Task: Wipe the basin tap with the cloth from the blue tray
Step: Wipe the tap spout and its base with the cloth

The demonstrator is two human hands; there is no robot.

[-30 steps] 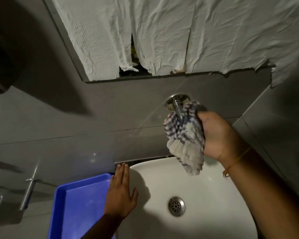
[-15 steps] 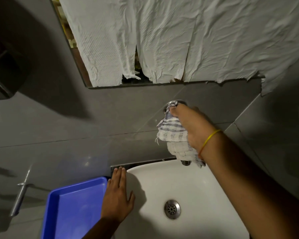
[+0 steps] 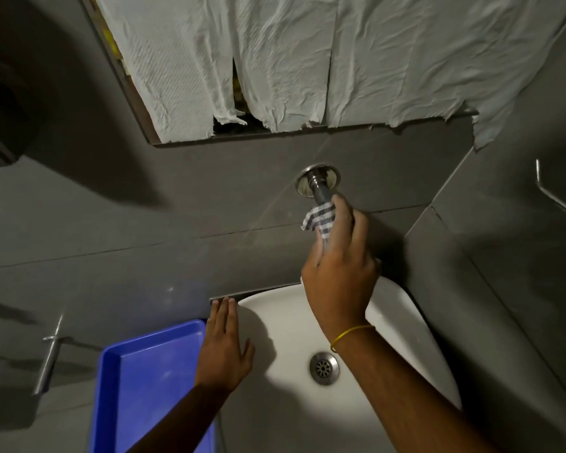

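Note:
A chrome basin tap [image 3: 319, 184] sticks out of the grey tiled wall above the white basin [image 3: 402, 308]. My right hand [image 3: 339, 273] wraps over the tap's lower part and is shut on a blue-and-white checked cloth [image 3: 320, 220]; only a corner of the cloth shows under my fingers, pressed against the tap pipe. The tap's spout is hidden by my hand. My left hand [image 3: 224, 348] lies flat with fingers spread on the basin's left rim, next to the empty blue tray [image 3: 144, 380].
A mirror covered with crumpled white paper [image 3: 307, 60] hangs above the tap. A metal handle [image 3: 49, 358] stands on the counter at left. The basin drain [image 3: 323, 367] sits below my right wrist. A side wall closes in on the right.
My right hand turned over the tap and slid down it; the cloth, earlier hanging bunched, is now mostly hidden under my fingers. The left hand stayed on the basin rim.

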